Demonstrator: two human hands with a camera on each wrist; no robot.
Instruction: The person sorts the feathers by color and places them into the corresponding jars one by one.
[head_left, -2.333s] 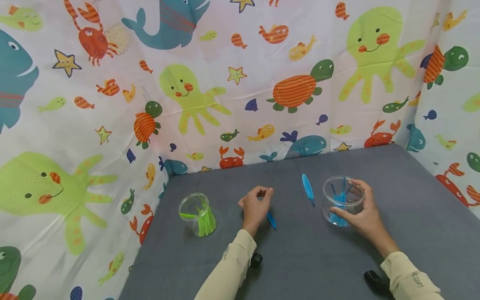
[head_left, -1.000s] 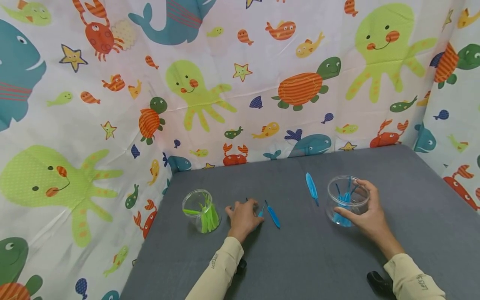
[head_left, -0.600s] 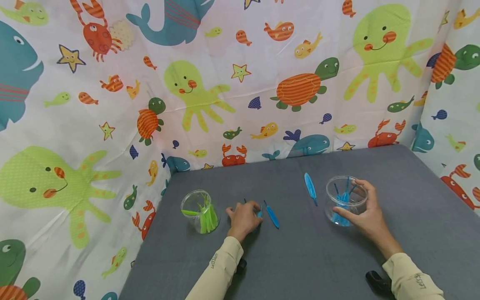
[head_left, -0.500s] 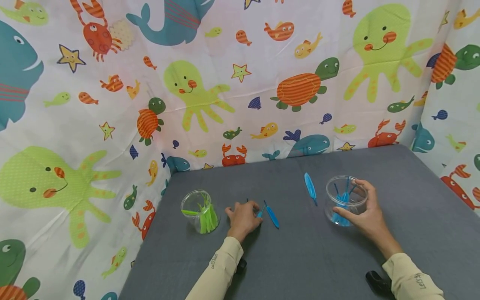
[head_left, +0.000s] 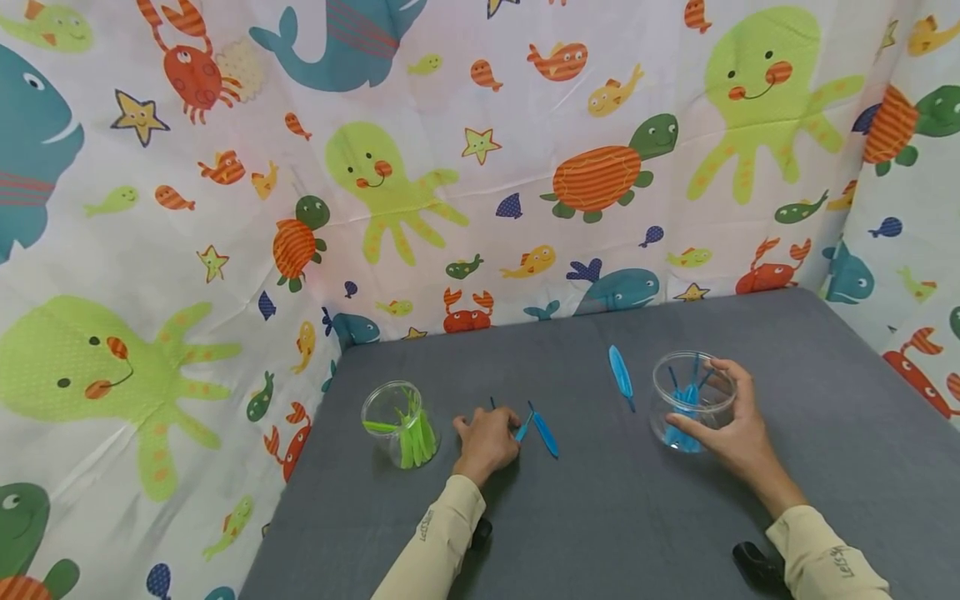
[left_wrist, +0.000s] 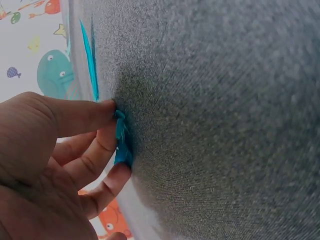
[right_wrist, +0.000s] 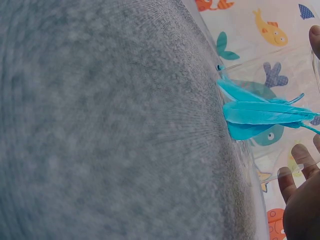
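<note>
My left hand (head_left: 487,442) is down at the tabletop, thumb and fingertips around a blue feather (left_wrist: 121,137), pinching it. A dark quill tip shows just beyond the fingers in the head view; the hand covers most of what it holds. Close to its right lies a loose blue feather (head_left: 546,435). My right hand (head_left: 738,425) grips a clear round jar (head_left: 659,400) from its right side, thumb in front and fingers behind. Several blue feathers (right_wrist: 260,115) stand inside that jar. Another blue feather (head_left: 620,372) lies flat to the left of the jar.
A second clear jar (head_left: 372,408) with several green feathers (head_left: 416,440) stands left of my left hand. The grey tabletop (head_left: 600,517) runs back to a curtain (head_left: 510,92) printed with sea animals. A black strap piece (head_left: 756,562) sits under the right wrist.
My left hand, raised with fingertips together at first, has moved left and down onto a feather, and its fingers have drawn in slightly. The right hand stays on the jar.
</note>
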